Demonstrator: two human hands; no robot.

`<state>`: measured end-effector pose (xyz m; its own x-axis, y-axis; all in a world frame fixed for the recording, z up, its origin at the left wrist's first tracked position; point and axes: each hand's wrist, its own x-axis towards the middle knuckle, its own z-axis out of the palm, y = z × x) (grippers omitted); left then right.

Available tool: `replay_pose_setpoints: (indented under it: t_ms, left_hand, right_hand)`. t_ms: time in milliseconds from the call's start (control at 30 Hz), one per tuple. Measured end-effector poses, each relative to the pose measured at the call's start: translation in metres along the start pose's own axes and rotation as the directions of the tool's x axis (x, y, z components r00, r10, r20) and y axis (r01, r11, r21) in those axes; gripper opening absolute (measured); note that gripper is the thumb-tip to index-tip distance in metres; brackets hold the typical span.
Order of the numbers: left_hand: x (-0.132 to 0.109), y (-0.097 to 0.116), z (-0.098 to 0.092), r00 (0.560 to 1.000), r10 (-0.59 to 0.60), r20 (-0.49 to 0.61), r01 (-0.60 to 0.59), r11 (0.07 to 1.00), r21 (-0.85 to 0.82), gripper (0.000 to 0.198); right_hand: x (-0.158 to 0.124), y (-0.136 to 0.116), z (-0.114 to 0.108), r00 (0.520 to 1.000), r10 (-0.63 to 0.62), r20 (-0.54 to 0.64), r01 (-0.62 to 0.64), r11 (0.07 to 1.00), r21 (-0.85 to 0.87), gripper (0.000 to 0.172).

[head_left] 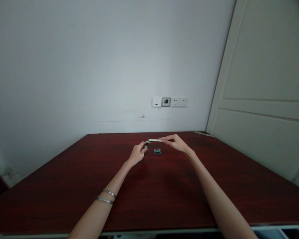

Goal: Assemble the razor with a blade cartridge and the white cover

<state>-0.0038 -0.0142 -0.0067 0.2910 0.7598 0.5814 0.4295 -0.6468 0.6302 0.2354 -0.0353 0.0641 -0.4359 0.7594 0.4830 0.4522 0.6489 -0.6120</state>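
My left hand (139, 152) is closed round a small, slim object (146, 146), dark and silvery with a bright top; it is too small to name. It stands roughly upright in the fingers. My right hand (174, 142) pinches the right end of a thin white stick (154, 140), held nearly level. The stick's left end is at the top of the small object; I cannot tell whether they touch. Below the stick, a small clear case (157, 152) with something teal and dark inside lies on the table between my hands.
A dark red wooden table (89, 186) reaches back to a white wall (114, 66). Sockets and switch plates (169, 102) are on the wall. A pale panelled door or cupboard (264, 83) borders the right side. A thin flat strip (203, 134) lies at the back right edge.
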Motion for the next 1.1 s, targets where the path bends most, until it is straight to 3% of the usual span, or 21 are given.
replay_pose_setpoints:
  t_ms: [233,500,667,933,1100]
  left_hand:
    - [0.001,0.004,-0.001,1.0,-0.027,0.009,0.027,0.999,-0.038,0.026]
    - [0.0,0.002,-0.001,1.0,-0.016,0.0,0.016,1.0,-0.001,0.02]
    - [0.0,0.001,0.0,1.0,-0.004,-0.001,0.004,1.0,-0.008,0.026]
    - [0.005,0.003,0.0,0.997,-0.081,0.002,0.079,0.975,-0.206,0.016]
    - [0.006,0.012,0.001,0.988,-0.15,0.031,0.152,0.94,-0.305,0.016]
  right_hand:
    - [0.003,-0.007,0.013,0.999,-0.032,-0.01,0.033,0.997,0.068,0.034]
    - [0.0,0.0,0.005,1.0,0.011,-0.01,-0.01,0.999,0.038,0.035]
    - [0.004,-0.008,0.018,0.996,-0.064,-0.057,0.065,0.998,0.021,0.033]
    - [0.001,0.019,0.004,0.988,-0.022,-0.151,0.01,0.997,-0.083,0.031]
    - [0.006,0.007,0.023,0.967,-0.087,-0.241,0.054,0.989,-0.141,0.034]
